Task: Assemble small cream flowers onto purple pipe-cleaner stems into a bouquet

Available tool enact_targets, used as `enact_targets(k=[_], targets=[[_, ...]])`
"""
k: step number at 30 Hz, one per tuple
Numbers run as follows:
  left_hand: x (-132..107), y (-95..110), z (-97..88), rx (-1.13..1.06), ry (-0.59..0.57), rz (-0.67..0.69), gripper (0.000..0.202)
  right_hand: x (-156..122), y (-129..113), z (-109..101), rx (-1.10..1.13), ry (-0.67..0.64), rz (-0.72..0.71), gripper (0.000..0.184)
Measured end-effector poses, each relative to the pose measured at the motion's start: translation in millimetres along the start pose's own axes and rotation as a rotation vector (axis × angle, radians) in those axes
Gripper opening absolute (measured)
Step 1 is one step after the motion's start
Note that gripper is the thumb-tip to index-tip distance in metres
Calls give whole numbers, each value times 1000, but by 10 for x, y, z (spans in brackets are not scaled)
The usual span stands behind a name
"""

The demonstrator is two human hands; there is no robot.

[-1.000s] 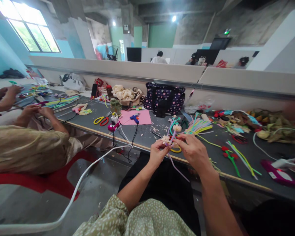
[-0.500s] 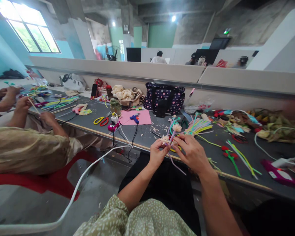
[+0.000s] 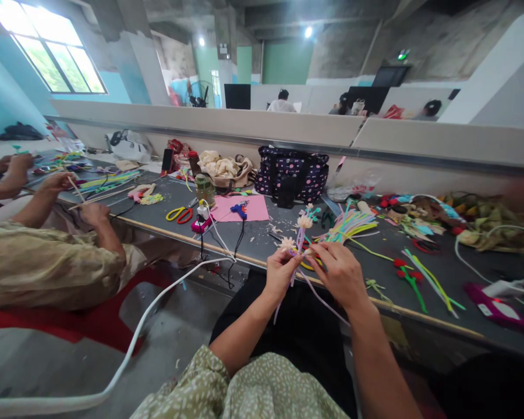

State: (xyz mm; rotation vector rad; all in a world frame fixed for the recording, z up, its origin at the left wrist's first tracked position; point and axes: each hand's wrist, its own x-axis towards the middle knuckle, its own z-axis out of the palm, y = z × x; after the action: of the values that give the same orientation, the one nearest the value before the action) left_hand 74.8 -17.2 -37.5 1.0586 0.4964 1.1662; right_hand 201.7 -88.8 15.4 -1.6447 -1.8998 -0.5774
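Observation:
My left hand (image 3: 281,272) pinches a small bunch of cream craft flowers with pale purple pipe-cleaner stems over the table's front edge. One cream flower (image 3: 304,222) stands upright above my fingers, and a second cream flower (image 3: 287,242) sits lower at the left. The fingertips of my right hand (image 3: 338,269) are closed on a small pale piece beside the stems, perhaps another flower; my fingers partly hide it. A loose purple pipe cleaner (image 3: 328,301) trails below my right hand. Behind the flowers lies a pile of coloured pipe cleaners (image 3: 353,224).
A blue glue gun (image 3: 239,210) lies on a pink sheet (image 3: 259,210), left of a dark patterned bag (image 3: 317,174). Yellow-and-red-handled scissors (image 3: 181,215) lie further left. Red pompom flowers (image 3: 408,273) are at right. A white cable (image 3: 157,297) crosses in front. A co-worker (image 3: 48,262) sits at left.
The flower bunch has turned more upright, with its stem ends now showing below my left hand. The trailing purple pipe cleaner reaches further right. The co-worker's hands have shifted.

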Motion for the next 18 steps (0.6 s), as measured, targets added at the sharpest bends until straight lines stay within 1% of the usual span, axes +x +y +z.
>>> enact_targets(k=[6, 10, 12, 15, 18], targets=[[-6, 11, 35, -104, 10, -68, 19, -24, -56, 20, -28, 16, 48, 22], [-2, -16, 26, -113, 15, -91, 20, -45, -51, 67, -6, 36, 83, 24], [-3, -24, 22, -105, 10, -99, 20, -58, -36, 99, 62, 71, 111, 29], [-3, -23, 9, -103, 4, -108, 21, -87, -19, 131, 222, 127, 184, 39], [7, -16, -22, -134, 4, -124, 22, -123, -26, 126, 417, 159, 277, 42]])
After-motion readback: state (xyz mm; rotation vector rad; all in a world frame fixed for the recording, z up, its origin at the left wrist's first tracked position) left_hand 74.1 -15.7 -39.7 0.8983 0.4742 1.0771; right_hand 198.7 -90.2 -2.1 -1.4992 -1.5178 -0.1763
